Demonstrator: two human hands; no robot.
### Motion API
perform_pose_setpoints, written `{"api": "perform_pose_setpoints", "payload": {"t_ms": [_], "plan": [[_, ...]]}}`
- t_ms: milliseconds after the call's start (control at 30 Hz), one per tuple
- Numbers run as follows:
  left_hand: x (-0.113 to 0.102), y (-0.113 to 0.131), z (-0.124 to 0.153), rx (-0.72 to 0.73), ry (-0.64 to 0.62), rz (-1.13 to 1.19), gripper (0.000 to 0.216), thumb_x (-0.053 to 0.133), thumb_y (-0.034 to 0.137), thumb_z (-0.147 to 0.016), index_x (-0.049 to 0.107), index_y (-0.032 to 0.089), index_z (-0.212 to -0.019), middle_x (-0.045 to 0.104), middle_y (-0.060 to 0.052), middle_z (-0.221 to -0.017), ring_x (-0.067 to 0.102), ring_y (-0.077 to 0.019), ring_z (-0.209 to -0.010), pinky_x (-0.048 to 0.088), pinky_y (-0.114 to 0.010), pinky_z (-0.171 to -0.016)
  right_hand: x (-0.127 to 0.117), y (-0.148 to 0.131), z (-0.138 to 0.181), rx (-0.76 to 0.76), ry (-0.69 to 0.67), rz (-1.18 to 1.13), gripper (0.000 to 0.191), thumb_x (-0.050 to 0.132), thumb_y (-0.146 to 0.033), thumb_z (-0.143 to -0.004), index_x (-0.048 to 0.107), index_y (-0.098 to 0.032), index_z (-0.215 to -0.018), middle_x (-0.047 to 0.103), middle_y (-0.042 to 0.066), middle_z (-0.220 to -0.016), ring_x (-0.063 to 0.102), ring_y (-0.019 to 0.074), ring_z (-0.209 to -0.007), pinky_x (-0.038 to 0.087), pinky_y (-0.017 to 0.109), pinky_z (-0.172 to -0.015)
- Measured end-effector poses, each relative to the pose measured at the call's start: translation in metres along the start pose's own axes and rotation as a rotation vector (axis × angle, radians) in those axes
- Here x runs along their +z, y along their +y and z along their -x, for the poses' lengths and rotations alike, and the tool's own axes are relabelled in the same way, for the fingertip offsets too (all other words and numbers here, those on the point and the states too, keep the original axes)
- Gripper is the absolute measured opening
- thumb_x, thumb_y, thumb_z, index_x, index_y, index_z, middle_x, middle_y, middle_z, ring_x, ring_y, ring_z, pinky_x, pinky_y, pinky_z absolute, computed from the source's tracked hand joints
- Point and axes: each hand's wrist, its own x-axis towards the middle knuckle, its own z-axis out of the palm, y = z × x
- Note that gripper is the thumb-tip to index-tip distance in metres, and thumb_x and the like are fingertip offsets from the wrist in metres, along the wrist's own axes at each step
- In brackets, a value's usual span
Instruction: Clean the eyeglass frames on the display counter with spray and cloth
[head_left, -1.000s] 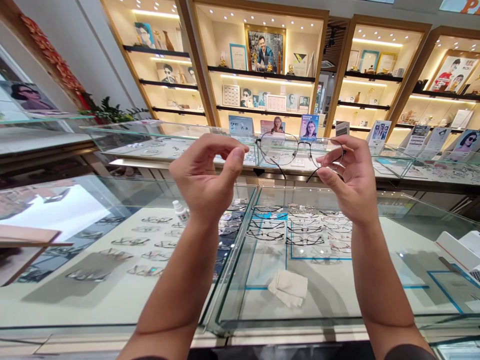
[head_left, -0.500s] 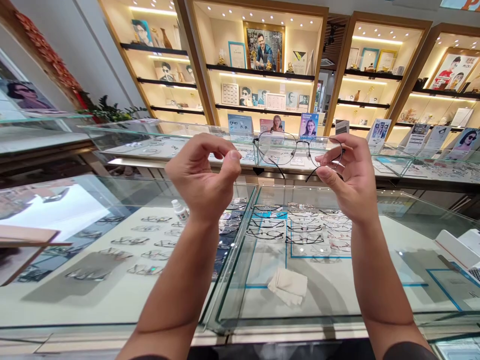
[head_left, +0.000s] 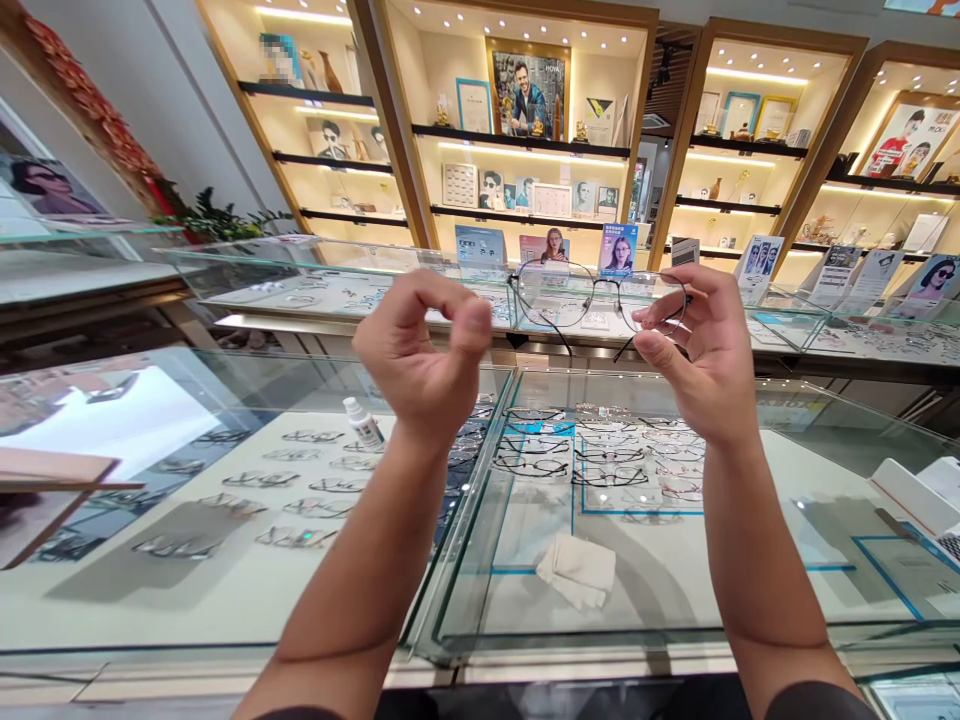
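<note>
Grip: R hand (head_left: 705,360) pinches 1 glasses frame (head_left: 592,298), L hand (head_left: 424,350) prob. apart.

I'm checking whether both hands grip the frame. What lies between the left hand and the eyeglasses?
Nothing, in the head view: a bare gap separates the left hand from the eyeglasses. Only the right hand holds them, at the far end.

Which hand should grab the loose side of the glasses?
Probably the left hand: it looks empty and beside the loose side of the glasses, while the right hand pinches the other side.
</note>
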Motion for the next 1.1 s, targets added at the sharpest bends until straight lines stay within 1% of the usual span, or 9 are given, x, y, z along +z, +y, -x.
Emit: {"api": "perform_pose_setpoints", "payload": {"t_ms": [33,67,133,200,300,500,600,833,1100], "plan": [[0.0,0.001,0.0,0.0,-0.032,-0.016,0.033,0.08,0.056,-0.085,0.065,0.027,-0.087,0.064,0.001,-0.079,0.061,-0.016,-0.069,0.044,-0.035,-0.06,0.0,0.0,0.0,0.002,-0.003,0.007,0.053,0.075,-0.056,-0.091,0.052,-0.039,-0.136,0.062,0.002,-0.103,0.068,0.0216,-0.098,0.062,0.046,-0.093],[0.001,0.002,0.0,-0.013,-0.082,-0.039,0.044,0.085,0.062,-0.078,0.068,0.029,-0.101,0.07,-0.002,-0.094,0.067,-0.0191,-0.081,0.049,-0.036,-0.066,0.0,0.0,0.0,0.002,-0.005,0.013,0.054,0.075,-0.056,-0.091,0.052,-0.039,-0.136,0.062,0.002,-0.104,0.068,0.0217,-0.098,0.062,0.046,-0.092],[0.001,0.003,0.002,-0.061,-0.197,-0.081,0.077,0.088,0.072,-0.069,0.062,0.031,-0.129,0.071,-0.006,-0.123,0.071,-0.0255,-0.105,0.055,-0.039,-0.079,0.0,-0.001,0.0,0.0,-0.008,0.021,0.056,0.076,-0.055,-0.09,0.052,-0.038,-0.137,0.062,0.002,-0.105,0.067,0.0218,-0.099,0.062,0.046,-0.092],[0.002,0.003,0.005,-0.091,-0.269,-0.094,0.088,0.085,0.076,-0.069,0.055,0.032,-0.14,0.068,-0.009,-0.133,0.069,-0.0289,-0.12,0.057,-0.04,-0.086,0.001,-0.002,0.0,-0.006,-0.014,0.027,0.056,0.076,-0.056,-0.09,0.052,-0.038,-0.138,0.061,0.003,-0.107,0.067,0.022,-0.099,0.062,0.047,-0.092],[0.004,0.0,0.01,-0.098,-0.299,-0.104,0.083,0.083,0.076,-0.073,0.056,0.03,-0.138,0.07,-0.008,-0.128,0.07,-0.0282,-0.118,0.057,-0.04,-0.089,0.002,-0.004,0.0,-0.014,-0.025,0.027,0.055,0.074,-0.058,-0.091,0.052,-0.038,-0.137,0.061,0.002,-0.107,0.067,0.0223,-0.1,0.062,0.047,-0.093],[0.003,-0.004,0.014,-0.069,-0.208,-0.112,0.068,0.084,0.071,-0.075,0.061,0.032,-0.126,0.068,-0.002,-0.108,0.07,-0.0216,-0.096,0.054,-0.039,-0.084,0.003,-0.006,0.0,-0.029,-0.021,0.002,0.053,0.073,-0.06,-0.091,0.052,-0.039,-0.135,0.06,0.002,-0.107,0.066,0.0212,-0.097,0.061,0.048,-0.094],[0.003,-0.002,0.012,-0.033,-0.209,-0.063,0.073,0.087,0.072,-0.071,0.06,0.033,-0.128,0.066,-0.002,-0.112,0.068,-0.0209,-0.093,0.054,-0.04,-0.084,0.003,-0.006,0.0,-0.02,-0.031,-0.002,0.053,0.072,-0.061,-0.091,0.053,-0.038,-0.134,0.06,0.002,-0.106,0.065,0.0209,-0.096,0.061,0.047,-0.093],[0.002,-0.002,0.012,-0.011,-0.201,-0.058,0.073,0.08,0.078,-0.073,0.061,0.035,-0.129,0.066,-0.002,-0.116,0.066,-0.0193,-0.088,0.053,-0.041,-0.084,0.002,-0.004,-0.001,-0.026,-0.022,0.017,0.053,0.075,-0.06,-0.088,0.055,-0.037,-0.131,0.059,0.002,-0.122,0.061,0.0173,-0.09,0.06,0.043,-0.09],[0.002,0.002,0.013,-0.009,-0.16,-0.142,0.069,0.079,0.077,-0.075,0.064,0.036,-0.129,0.067,-0.004,-0.112,0.063,-0.0244,-0.09,0.051,-0.044,-0.084,0.006,0.001,-0.002,0.025,-0.055,0.012,0.056,0.074,-0.058,-0.089,0.052,-0.034,-0.135,0.059,0.003,-0.109,0.064,0.021,-0.099,0.058,0.045,-0.097]]}}
